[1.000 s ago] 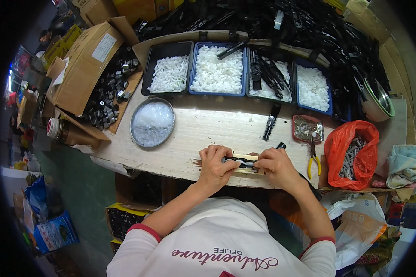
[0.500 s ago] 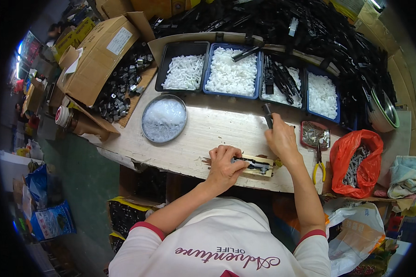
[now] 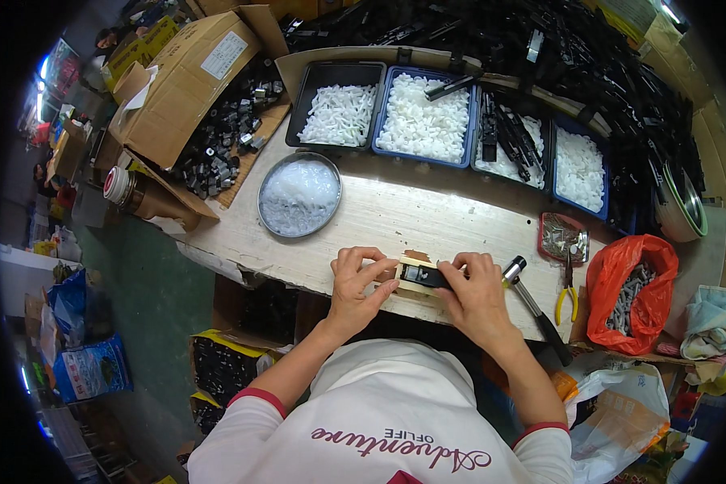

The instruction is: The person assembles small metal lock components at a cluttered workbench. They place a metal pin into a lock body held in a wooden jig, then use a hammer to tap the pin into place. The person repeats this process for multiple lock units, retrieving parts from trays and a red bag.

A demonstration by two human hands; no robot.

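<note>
Right at the near edge of the pale wooden counter [image 3: 427,214], both hands meet over a small black part [image 3: 422,276] seated in a little wooden block [image 3: 412,284]. The left hand [image 3: 356,282] has its fingers [image 3: 377,271] curled in from the left, tips resting on the block and the end of the black part. The right hand [image 3: 474,292] closes over the part's right end, fingers bent and pressed down on it, so how much of it they cover underneath cannot be told.

Just beside the right hand lies a hammer [image 3: 532,308], head up near the knuckles, handle running toward the counter's edge. Yellow-handled pliers [image 3: 567,294] lie a little further right, below a small red tray [image 3: 562,238] of metal bits, and a red bag [image 3: 631,290] of grey pieces sits beyond. A round metal dish [image 3: 299,194] of white parts stands to the upper left, with black and blue bins [image 3: 422,117] of white parts ranged along the back.
</note>
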